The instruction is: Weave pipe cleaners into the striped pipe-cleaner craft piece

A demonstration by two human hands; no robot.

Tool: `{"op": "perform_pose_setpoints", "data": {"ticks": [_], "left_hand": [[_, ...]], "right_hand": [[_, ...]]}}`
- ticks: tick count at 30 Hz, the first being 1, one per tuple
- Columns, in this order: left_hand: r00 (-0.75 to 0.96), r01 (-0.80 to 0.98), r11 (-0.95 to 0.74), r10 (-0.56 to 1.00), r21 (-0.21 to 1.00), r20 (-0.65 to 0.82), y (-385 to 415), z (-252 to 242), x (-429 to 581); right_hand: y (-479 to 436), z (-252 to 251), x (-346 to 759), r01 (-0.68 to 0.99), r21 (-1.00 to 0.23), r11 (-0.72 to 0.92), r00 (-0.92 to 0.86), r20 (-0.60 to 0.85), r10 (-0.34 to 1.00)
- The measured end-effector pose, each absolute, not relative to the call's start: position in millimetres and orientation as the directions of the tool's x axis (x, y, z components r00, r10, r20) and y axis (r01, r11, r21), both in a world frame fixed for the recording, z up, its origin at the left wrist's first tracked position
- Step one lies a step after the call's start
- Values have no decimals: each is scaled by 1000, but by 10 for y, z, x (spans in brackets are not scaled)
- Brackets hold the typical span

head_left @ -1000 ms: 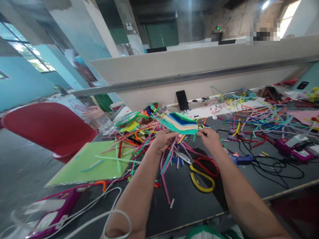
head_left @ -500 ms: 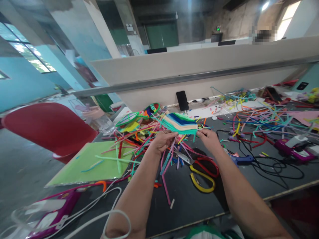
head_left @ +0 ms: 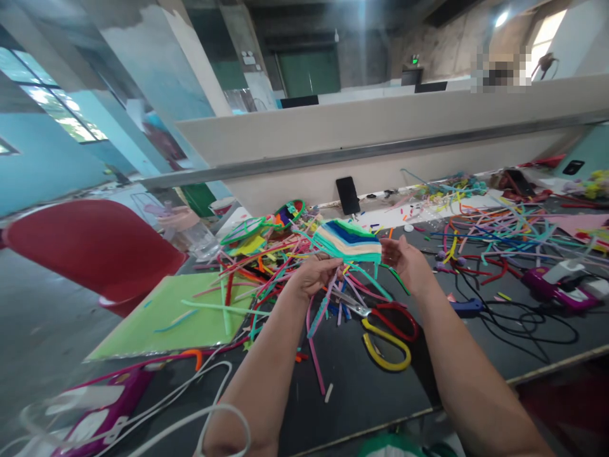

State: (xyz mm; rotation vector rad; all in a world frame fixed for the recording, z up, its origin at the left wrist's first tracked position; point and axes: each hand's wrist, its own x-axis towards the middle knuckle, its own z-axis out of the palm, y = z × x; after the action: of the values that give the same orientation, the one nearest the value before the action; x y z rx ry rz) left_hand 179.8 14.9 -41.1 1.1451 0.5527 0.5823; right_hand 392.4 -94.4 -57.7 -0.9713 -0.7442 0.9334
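A striped piece made of pipe cleaners (head_left: pixel 349 240), in green, blue, cream and turquoise bands, is held above the cluttered table. My left hand (head_left: pixel 316 274) pinches its lower left edge between thumb and fingers. Beside its right edge is my right hand (head_left: pixel 408 263), fingers apart and holding nothing that I can see. Loose turquoise and green pipe cleaner ends (head_left: pixel 373 282) hang below the piece. Just under my hands lie scissors (head_left: pixel 387 365) with one red and one yellow handle, blades partly covered by pipe cleaners.
A green sheet (head_left: pixel 166 317) lies at left, near a purple power strip (head_left: pixel 111 406) with white cables. Round colourful pieces (head_left: pixel 243 230) and a phone (head_left: pixel 347 195) are at the back. To the right are piled pipe cleaners (head_left: pixel 504 225), a blue-handled tool (head_left: pixel 466 307) and black cables (head_left: pixel 514 330).
My right hand has let go of the piece's right edge and opened its fingers. Turquoise and green ends now show below the piece. My left hand keeps its pinch.
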Motion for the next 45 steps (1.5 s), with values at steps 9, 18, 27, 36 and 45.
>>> {"op": "perform_pose_setpoints", "data": {"ticks": [9,18,27,36,45], "left_hand": [[772,8,320,600,947,-209,-16,-472,1925],[801,-31,315,576,948,-166,-13,-545,1936],[665,-142,285,737,948,-122,-5,-457,1989],[56,220,-527,847,821,528,-132,-135,1916],[393,384,-895,381,228,837,-555,-176,2018]], "right_hand": [[-1008,-533,3796,-368,-899,239,347,106,932],[-961,-584,3829,-396,-890,227,337,90,937],[-906,-605,3866,-383,-867,318,461,120,879],[-1023,-516,3528,-385,-772,505,424,338,840],[-1148,-583,3049,-392,-805,445,161,416,895]]}}
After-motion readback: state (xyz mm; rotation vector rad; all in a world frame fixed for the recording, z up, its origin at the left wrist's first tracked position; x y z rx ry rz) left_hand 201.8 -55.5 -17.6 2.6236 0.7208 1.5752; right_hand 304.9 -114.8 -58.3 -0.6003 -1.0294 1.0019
